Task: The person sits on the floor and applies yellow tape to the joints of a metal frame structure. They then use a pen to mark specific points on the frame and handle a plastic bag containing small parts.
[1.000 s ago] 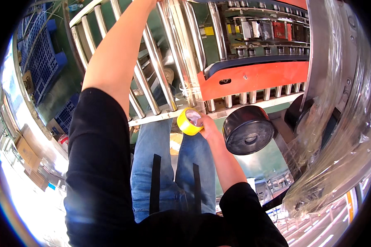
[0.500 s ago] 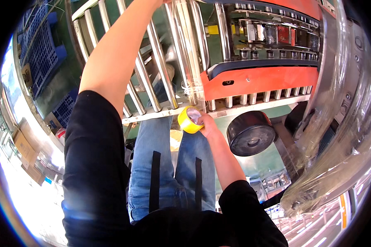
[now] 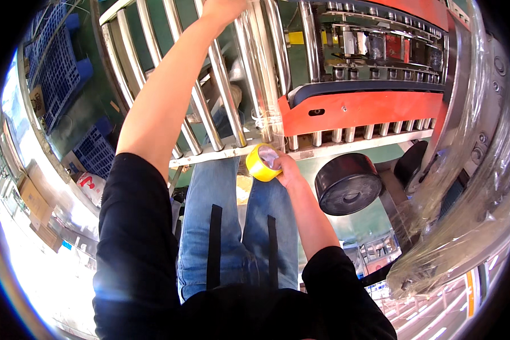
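Observation:
My right hand (image 3: 287, 170) is closed around the edge of a roll of yellow tape (image 3: 259, 168), whose pale core faces up toward me. The roll is just in front of my knees, beside the near rail (image 3: 209, 156) of a roller conveyor. Far ahead, my left hand (image 3: 224, 9) reaches over the metal rollers (image 3: 224, 85) at the upper edge of the picture. Its fingers run out of view there, so what they touch is hidden. Clear plastic strands (image 3: 266, 120) are wound around a pale bar between the rollers, just beyond the tape.
On the right, an orange machine guard (image 3: 362, 115) stands over the rollers. Closer in sits a black round wheel-like part (image 3: 348, 184), next to a metal column (image 3: 481, 113) wrapped in clear film. Blue plastic pallets (image 3: 59, 79) lie at the left.
My left hand has come slightly back toward me and farther into the picture. The right hand keeps the tape roll in nearly the same place; the view has shifted a little.

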Motion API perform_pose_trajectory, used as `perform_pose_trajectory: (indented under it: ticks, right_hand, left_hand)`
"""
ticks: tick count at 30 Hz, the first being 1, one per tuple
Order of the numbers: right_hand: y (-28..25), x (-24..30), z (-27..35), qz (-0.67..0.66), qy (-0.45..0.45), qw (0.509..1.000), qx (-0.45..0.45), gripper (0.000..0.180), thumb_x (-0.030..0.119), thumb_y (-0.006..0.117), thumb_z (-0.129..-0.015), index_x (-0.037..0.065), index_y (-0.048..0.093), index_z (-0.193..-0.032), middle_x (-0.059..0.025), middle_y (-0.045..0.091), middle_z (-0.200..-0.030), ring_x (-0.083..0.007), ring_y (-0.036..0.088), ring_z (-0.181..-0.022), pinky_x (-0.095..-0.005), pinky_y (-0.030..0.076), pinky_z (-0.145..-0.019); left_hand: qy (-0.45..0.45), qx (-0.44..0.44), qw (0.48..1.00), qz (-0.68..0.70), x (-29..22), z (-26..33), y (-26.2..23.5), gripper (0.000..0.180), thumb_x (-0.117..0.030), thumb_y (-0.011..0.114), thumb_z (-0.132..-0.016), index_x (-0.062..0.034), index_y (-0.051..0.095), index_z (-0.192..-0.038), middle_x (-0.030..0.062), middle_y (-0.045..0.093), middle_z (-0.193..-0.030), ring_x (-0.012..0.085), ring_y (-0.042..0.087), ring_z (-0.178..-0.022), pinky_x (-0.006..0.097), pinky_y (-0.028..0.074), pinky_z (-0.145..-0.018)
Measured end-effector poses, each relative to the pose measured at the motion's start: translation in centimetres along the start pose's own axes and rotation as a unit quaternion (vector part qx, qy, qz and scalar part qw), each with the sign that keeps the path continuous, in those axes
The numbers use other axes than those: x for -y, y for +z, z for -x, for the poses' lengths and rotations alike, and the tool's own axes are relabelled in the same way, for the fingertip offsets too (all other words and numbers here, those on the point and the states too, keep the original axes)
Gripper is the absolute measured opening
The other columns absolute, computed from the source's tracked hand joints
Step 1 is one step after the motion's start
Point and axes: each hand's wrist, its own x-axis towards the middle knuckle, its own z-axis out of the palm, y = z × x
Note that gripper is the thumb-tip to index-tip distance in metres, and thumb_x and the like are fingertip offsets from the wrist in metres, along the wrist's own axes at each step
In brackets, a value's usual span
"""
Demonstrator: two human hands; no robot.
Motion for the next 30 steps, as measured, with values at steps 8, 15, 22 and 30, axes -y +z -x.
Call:
perform_pose_trajectory:
  ticks: [8,15,22,30]
  right_hand:
    - [0.1,-0.1,-0.2,-0.007,0.0,1.0,-0.001,0.07,-0.011,0.041,-0.053,-0.008,0.047,-0.122,-0.0175,0.057,-0.113,-0.0289,0.058,-0.101,-0.0315,0.049,-0.089]
    - [-1.1,-0.6,-0.8,-0.011,-0.017,1.0,0.007,0.067,-0.011,0.04,-0.056,-0.008,0.048,-0.122,-0.0184,0.058,-0.112,-0.0302,0.058,-0.102,-0.0345,0.049,-0.093]
    - [-0.5,-0.7,-0.4,0.011,-0.017,1.0,-0.013,0.067,-0.011,0.041,-0.055,-0.007,0.049,-0.122,-0.0187,0.058,-0.113,-0.0308,0.057,-0.105,-0.035,0.047,-0.094]
    - [-0.1,-0.4,-0.2,0.002,-0.018,1.0,-0.008,0.068,-0.01,0.042,-0.054,-0.007,0.05,-0.121,-0.0179,0.058,-0.114,-0.0303,0.058,-0.104,-0.0347,0.047,-0.093]
  left_hand:
    - [-0.09,0.078,0.948,0.294,2.3,-2.3,0.2,0.036,0.0,0.061,-0.076,0.0049,0.056,-0.111,0.0092,0.059,-0.087,0.0146,0.058,-0.08,0.027,0.05,-0.088]
    - [-0.098,0.078,0.99,0.057,-0.3,3.3,1.3,0.065,-0.009,0.069,-0.071,-0.0179,0.046,-0.13,0.0105,0.064,-0.095,0.0161,0.06,-0.086,0.026,0.047,-0.077]
    - [-0.151,0.125,0.949,0.247,2.2,5.0,2.6,0.033,-0.011,0.067,-0.08,0.0006,0.058,-0.11,0.0021,0.06,-0.085,0.0099,0.057,-0.075,0.024,0.05,-0.071]
    - [0.075,0.037,0.989,-0.126,4.0,8.4,2.8,0.057,-0.013,0.066,-0.073,-0.0173,0.051,-0.128,0.0108,0.062,-0.1,0.0226,0.062,-0.088,0.033,0.05,-0.08]
